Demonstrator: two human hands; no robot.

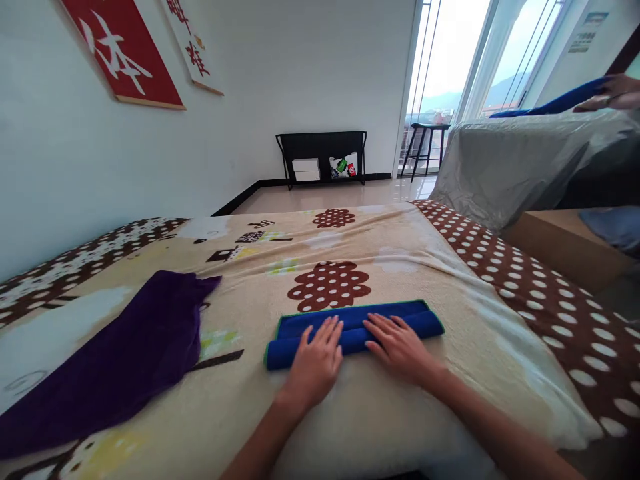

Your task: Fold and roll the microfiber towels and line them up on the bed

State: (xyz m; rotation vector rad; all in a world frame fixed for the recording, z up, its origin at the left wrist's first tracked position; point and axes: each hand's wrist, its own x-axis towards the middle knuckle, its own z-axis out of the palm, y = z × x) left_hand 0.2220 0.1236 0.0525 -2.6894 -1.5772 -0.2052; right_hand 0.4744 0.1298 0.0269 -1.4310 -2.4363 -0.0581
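A blue towel (pixel 410 325) with a green edge lies across the patterned blanket (pixel 380 400), its near side rolled up and a flat strip left at the far side. My left hand (pixel 317 360) rests flat on the left half of the roll, fingers stretched forward. On the right half lies my right hand (pixel 397 347), fingers extended over the roll and onto the strip. Neither hand is closed round the towel. To the left of my left hand, apart from it, a purple towel (pixel 130 360) is spread on the blanket.
Another person's hand (pixel 613 93) at the right holds a blue cloth (pixel 555 103) over a plastic-covered piece of furniture (pixel 520 153). Below it stands a cardboard box (pixel 555 243). A black shelf (pixel 320 143) is against the far wall, and a stool (pixel 430 127) stands by the window.
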